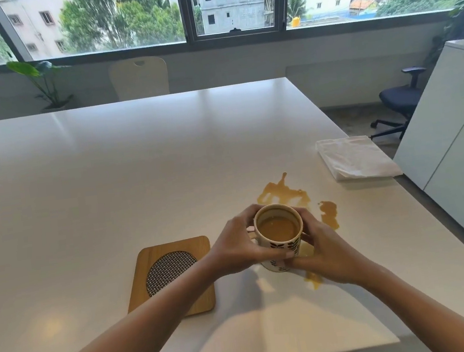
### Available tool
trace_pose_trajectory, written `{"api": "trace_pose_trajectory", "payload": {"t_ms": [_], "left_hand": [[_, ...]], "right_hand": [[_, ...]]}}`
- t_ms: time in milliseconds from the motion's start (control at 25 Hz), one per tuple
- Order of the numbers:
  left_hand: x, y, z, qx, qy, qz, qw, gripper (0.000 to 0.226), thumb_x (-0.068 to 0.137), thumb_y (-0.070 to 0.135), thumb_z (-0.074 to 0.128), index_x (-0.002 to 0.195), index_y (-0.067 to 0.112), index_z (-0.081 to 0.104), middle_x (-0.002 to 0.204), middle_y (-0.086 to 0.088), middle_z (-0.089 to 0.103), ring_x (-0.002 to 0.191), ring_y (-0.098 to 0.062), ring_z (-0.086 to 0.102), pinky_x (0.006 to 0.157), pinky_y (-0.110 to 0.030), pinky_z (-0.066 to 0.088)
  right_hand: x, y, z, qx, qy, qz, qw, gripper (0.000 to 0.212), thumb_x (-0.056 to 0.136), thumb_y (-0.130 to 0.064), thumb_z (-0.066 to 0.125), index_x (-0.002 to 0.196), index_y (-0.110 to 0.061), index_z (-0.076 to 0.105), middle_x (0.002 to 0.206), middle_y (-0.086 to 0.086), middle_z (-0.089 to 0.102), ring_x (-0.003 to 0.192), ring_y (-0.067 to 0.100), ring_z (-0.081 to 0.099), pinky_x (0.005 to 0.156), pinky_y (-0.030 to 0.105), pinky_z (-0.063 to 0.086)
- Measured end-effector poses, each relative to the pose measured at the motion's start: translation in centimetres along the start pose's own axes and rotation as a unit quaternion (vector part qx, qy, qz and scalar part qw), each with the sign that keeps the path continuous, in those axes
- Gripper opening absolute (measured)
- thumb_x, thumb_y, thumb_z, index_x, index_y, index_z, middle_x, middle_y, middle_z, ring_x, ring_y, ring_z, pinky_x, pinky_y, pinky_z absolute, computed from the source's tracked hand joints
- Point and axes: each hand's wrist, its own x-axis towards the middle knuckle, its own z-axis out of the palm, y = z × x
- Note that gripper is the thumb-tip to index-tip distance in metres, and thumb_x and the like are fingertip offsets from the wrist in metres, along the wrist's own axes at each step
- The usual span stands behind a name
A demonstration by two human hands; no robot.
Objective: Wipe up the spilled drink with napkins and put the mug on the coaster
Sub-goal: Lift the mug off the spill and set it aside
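Observation:
A white mug (279,230) with a dark leaf pattern holds tan drink and stands upright near the table's front. My left hand (235,248) wraps its left side and my right hand (326,252) its right side. Tan spilled drink (282,191) lies in patches behind the mug, to its right, and under my right hand. A square wooden coaster (176,276) with a woven round centre lies left of the mug, with nothing on it. A stack of white napkins (356,160) sits at the table's right edge.
The white table (108,176) stretches far back and left. A pale chair (140,77) stands behind it. A dark office chair (400,102) and a white cabinet (458,124) are to the right, past the table's edge.

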Motion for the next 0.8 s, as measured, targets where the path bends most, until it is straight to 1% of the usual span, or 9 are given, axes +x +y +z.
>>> {"api": "trace_pose_trajectory", "payload": {"t_ms": [120, 240, 320, 480, 640, 800], "left_hand": [[-0.2, -0.2, -0.1, 0.008, 0.016, 0.004, 1.0, 0.072, 0.058, 0.028, 0.099, 0.121, 0.022, 0.063, 0.11, 0.008, 0.074, 0.107, -0.009, 0.069, 0.094, -0.031, 0.054], [-0.3, -0.3, -0.1, 0.007, 0.024, 0.004, 1.0, 0.071, 0.057, 0.026, 0.099, 0.117, 0.02, 0.063, 0.108, 0.006, 0.074, 0.105, -0.01, 0.069, 0.093, -0.028, 0.054], [-0.2, -0.4, -0.1, 0.007, 0.032, 0.002, 0.999, 0.07, 0.056, 0.027, 0.1, 0.116, 0.018, 0.064, 0.107, 0.006, 0.075, 0.104, -0.01, 0.07, 0.093, -0.029, 0.055], [-0.2, -0.3, -0.1, 0.014, 0.045, 0.01, 0.999, 0.069, 0.054, 0.028, 0.1, 0.114, 0.018, 0.066, 0.104, 0.006, 0.076, 0.101, -0.011, 0.072, 0.092, -0.034, 0.056], [0.3, -0.5, -0.5, 0.015, 0.042, 0.013, 0.999, 0.068, 0.054, 0.028, 0.1, 0.113, 0.019, 0.067, 0.103, 0.006, 0.076, 0.099, -0.01, 0.072, 0.091, -0.032, 0.057], [1.2, -0.7, -1.3, 0.012, 0.048, 0.016, 0.999, 0.07, 0.054, 0.03, 0.1, 0.114, 0.019, 0.066, 0.104, 0.007, 0.076, 0.101, -0.01, 0.072, 0.093, -0.034, 0.056]], "right_hand": [[0.2, 0.2, 0.6, -0.012, 0.044, -0.015, 0.999, 0.082, 0.062, -0.02, 0.092, 0.131, -0.021, 0.048, 0.12, -0.01, 0.061, 0.113, 0.011, 0.061, 0.093, 0.024, 0.052], [0.3, 0.3, 0.9, -0.009, 0.073, -0.02, 0.997, 0.08, 0.059, -0.021, 0.093, 0.127, -0.022, 0.051, 0.117, -0.009, 0.064, 0.11, 0.012, 0.063, 0.09, 0.026, 0.055], [0.3, 0.3, 1.1, -0.016, 0.086, -0.024, 0.996, 0.079, 0.058, -0.023, 0.093, 0.126, -0.022, 0.053, 0.116, -0.009, 0.065, 0.109, 0.013, 0.065, 0.089, 0.027, 0.056], [0.4, 0.1, 1.1, -0.027, 0.092, -0.026, 0.995, 0.079, 0.057, -0.026, 0.093, 0.125, -0.021, 0.054, 0.113, -0.011, 0.066, 0.106, 0.011, 0.066, 0.086, 0.025, 0.056], [1.1, -0.2, 1.0, -0.041, 0.095, -0.027, 0.994, 0.08, 0.054, -0.029, 0.094, 0.123, -0.021, 0.055, 0.111, -0.013, 0.066, 0.104, 0.006, 0.066, 0.083, 0.022, 0.057], [2.1, -0.6, 0.9, -0.033, 0.108, -0.032, 0.993, 0.077, 0.054, -0.026, 0.094, 0.122, -0.022, 0.056, 0.107, -0.019, 0.068, 0.103, 0.005, 0.067, 0.084, 0.019, 0.055]]}}
